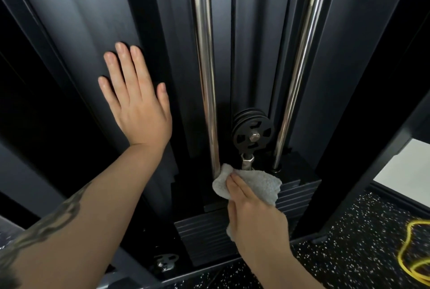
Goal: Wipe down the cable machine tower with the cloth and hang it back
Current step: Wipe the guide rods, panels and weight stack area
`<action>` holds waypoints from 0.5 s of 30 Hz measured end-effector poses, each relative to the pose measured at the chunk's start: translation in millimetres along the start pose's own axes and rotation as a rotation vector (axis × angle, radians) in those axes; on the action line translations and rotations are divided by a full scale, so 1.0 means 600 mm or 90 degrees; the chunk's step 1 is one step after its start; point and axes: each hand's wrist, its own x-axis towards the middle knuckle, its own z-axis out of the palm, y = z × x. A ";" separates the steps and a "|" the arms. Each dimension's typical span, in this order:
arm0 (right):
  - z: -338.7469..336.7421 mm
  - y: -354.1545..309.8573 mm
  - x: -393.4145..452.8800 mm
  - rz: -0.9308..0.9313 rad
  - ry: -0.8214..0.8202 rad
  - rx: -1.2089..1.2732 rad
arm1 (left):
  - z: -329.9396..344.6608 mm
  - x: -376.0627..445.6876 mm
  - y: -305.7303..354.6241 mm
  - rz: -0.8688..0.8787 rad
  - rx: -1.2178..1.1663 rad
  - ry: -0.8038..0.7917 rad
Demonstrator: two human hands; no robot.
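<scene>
Left hand [137,104] flat, fingers straight and spread, arm reaching up. Right hand [253,214] lower, back toward camera, fingers extended, forearm rising from bottom edge.

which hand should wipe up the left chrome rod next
Right. The right hand already holds the cloth against the base of the left rod. The left hand lies flat on the dark panel, holding nothing.

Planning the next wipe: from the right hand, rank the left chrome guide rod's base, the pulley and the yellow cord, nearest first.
From the right hand gripping the cloth:
1. Left chrome guide rod base, at the cloth's edge.
2. Pulley, just above.
3. Yellow cord, on the floor far right.
</scene>
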 end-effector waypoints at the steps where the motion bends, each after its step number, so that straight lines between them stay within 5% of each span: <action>1: 0.001 0.008 -0.008 0.004 0.000 -0.002 | 0.001 0.000 0.001 0.002 0.003 0.002; 15: -0.017 0.030 0.042 -0.053 -0.135 -0.003 | 0.006 0.000 0.002 0.004 0.015 0.041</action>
